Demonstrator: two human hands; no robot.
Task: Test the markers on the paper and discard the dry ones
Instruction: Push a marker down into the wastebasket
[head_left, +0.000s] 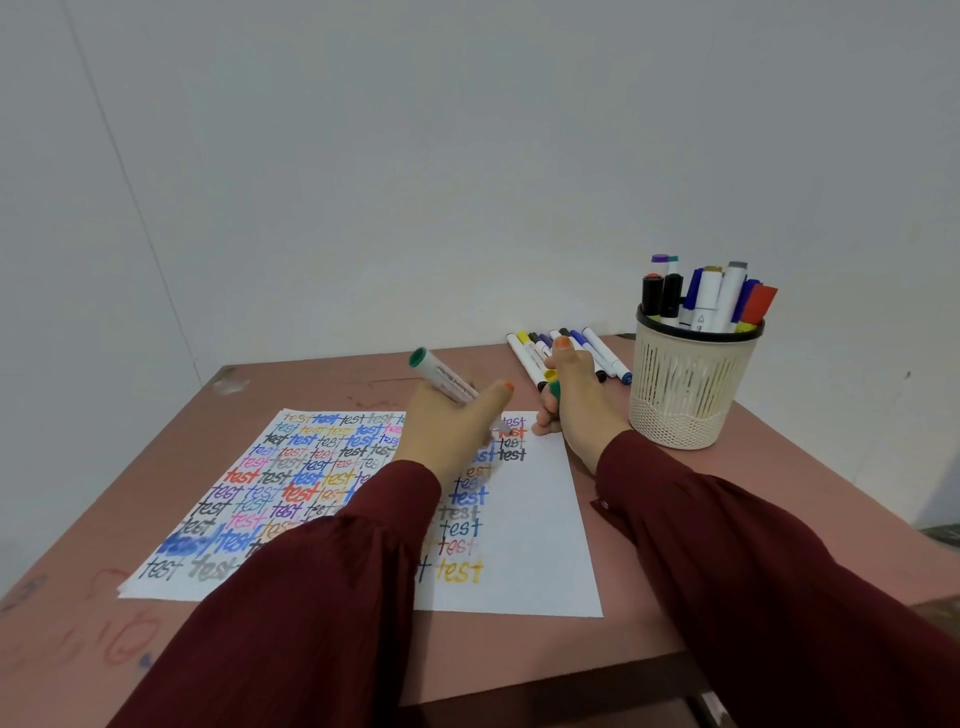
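A white sheet of paper lies on the table, covered on its left and middle with the word "test" in many colours. My left hand grips a green-ended marker over the paper's upper middle, its tip pointing down at the sheet. My right hand rests at the paper's top right corner and holds the green cap. Several capped markers lie in a row on the table behind my right hand.
A cream mesh cup full of upright markers stands at the right of the reddish-brown table. A white wall rises just behind the table. The table's near edge runs below my sleeves.
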